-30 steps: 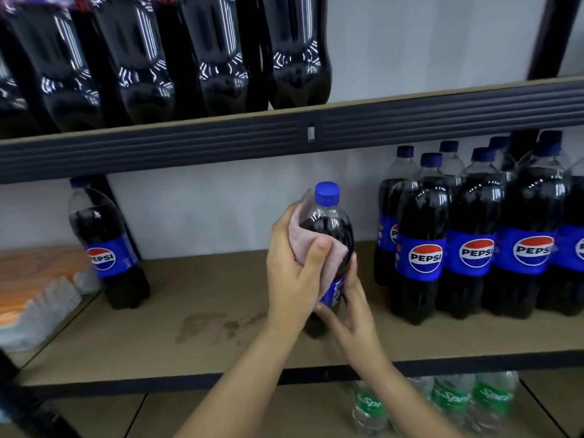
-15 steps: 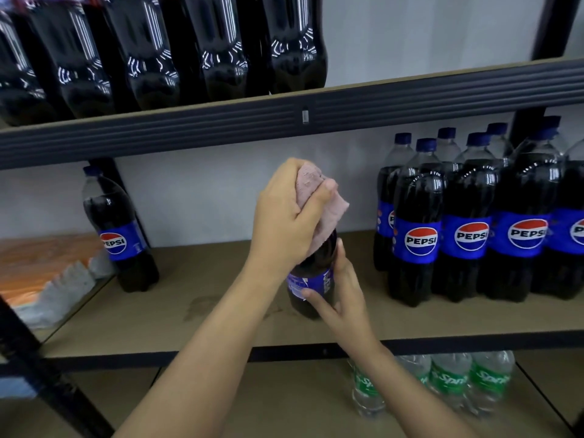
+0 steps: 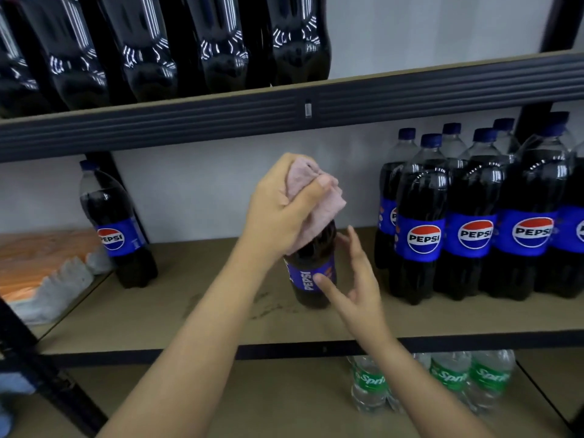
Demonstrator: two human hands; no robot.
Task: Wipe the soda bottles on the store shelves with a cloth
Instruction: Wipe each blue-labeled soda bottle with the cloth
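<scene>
Cloth (image 3: 311,203): pale pink, plain. Held bottle (image 3: 311,273): dark cola, purple-blue label, white PEPSI lettering. Bottle group (image 3: 467,222): blue caps, blue labels, red-white-blue roundels. Sprite bottles (image 3: 442,379): clear, green labels. Shelf board (image 3: 202,298): tan, darker smudges. Shelf rail (image 3: 189,121): dark grey, ribbed.

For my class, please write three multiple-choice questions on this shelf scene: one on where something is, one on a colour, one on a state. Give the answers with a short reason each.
1. Where does the lone Pepsi bottle stand?
A. far left of the middle shelf
B. on the bottom shelf
C. on the top shelf

2. What colour is the cloth?
A. green
B. pale pink
C. black

3. What is the right hand doing to the bottle being wiped?
A. gripping its cap
B. touching its label with fingers spread
C. resting away from it

Answers: 1 A, it stands apart at the left; 2 B, the cloth in the left hand is pink; 3 B, a fingertip meets the label.
</scene>
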